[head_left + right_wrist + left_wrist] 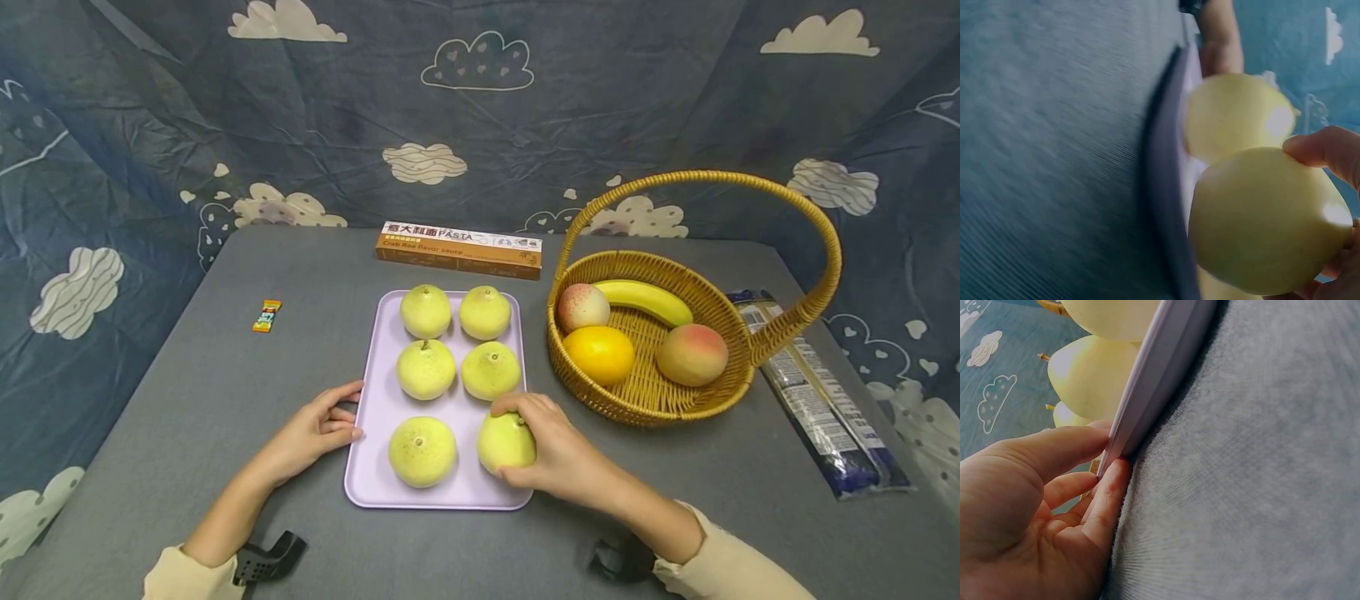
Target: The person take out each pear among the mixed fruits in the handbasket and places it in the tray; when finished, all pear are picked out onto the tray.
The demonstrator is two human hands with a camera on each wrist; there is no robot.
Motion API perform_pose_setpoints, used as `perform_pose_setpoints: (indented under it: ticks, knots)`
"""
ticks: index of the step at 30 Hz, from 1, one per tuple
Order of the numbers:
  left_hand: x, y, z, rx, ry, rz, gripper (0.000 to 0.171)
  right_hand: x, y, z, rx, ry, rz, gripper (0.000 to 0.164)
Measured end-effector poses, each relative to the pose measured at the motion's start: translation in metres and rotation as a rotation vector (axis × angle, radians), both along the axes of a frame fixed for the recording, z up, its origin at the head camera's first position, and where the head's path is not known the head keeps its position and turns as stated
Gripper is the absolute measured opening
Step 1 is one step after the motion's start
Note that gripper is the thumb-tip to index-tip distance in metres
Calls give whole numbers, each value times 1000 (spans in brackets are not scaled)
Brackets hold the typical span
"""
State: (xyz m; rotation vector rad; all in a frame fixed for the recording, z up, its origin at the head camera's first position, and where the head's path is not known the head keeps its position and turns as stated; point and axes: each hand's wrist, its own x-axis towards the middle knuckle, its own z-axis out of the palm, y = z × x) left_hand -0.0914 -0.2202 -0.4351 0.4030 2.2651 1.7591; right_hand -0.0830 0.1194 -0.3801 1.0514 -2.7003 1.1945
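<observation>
A lilac tray [438, 497] lies on the grey table and bears several yellow-green pomelos [426, 369] in two columns. My right hand [566, 458] grips the pomelo [504, 443] at the tray's front right corner, with thumb and fingers curled round its side. In the right wrist view this pomelo [1266, 222] is close, and another pomelo [1238, 115] shows behind it. My left hand [315, 429] touches the tray's left edge, its thumb and index finger spread apart along it. The left wrist view shows its fingertips right at the tray rim [1154, 381].
A wicker basket [626, 407] with a tall handle stands to the right, holding peaches [692, 355], a banana [645, 300] and an orange-yellow fruit [600, 354]. Beyond the tray lies a pasta box [459, 250]. A small wrapped snack [266, 316] is at left, a long plastic packet [825, 400] at right.
</observation>
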Motion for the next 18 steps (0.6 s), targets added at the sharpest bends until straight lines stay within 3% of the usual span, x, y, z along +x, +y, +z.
perform_pose_setpoints:
  ticks: [10,18]
  knots:
    - [0,0,1,21,-10,-7,64,5,-12,-17,-12,5,-30,64]
    - [1,0,3,23,-15,-12,63,8,-14,-17,4,16,-62,66]
